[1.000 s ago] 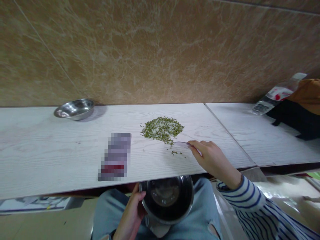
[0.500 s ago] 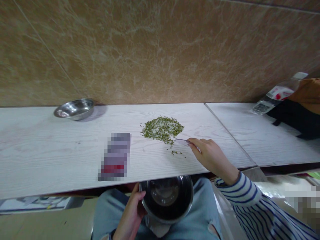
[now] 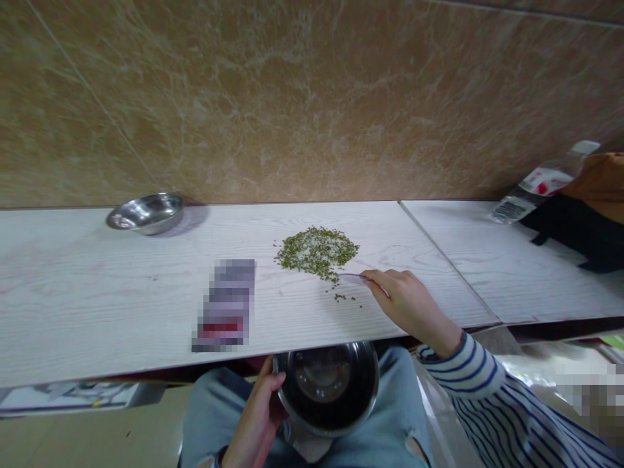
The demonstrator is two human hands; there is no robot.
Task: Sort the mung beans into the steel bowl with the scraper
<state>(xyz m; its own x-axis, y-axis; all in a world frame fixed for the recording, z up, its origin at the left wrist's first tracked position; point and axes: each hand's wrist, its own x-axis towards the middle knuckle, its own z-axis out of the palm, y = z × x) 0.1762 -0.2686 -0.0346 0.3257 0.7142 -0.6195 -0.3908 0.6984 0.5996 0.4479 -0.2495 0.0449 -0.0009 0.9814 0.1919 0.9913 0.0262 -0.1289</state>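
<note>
A pile of green mung beans mixed with white rice-like grains [image 3: 316, 250] lies on the white wood-grain counter [image 3: 287, 312]. My right hand [image 3: 407, 300] is closed around a thin metal spoon [image 3: 350, 275], whose far end touches the pile's near right edge. Several stray beans [image 3: 345, 298] are scattered just in front of it. Below the counter edge, my left hand [image 3: 260, 409] grips the left rim of a deep stainless steel bowl [image 3: 358, 390], held over my lap. Its opening faces up, and the inside looks dark and shiny.
A shallow metal bowl [image 3: 146, 214] stands at the back left by the brown tiled wall [image 3: 292, 97]. A blurred-out flat object [image 3: 225, 305] lies left of the pile. At the far right a plastic bottle [image 3: 541, 185] leans beside a black and brown bag [image 3: 580, 221].
My right hand has shifted slightly left with the spoon, bringing its end closer to the beans. The left hand and the deep bowl are almost unchanged.
</note>
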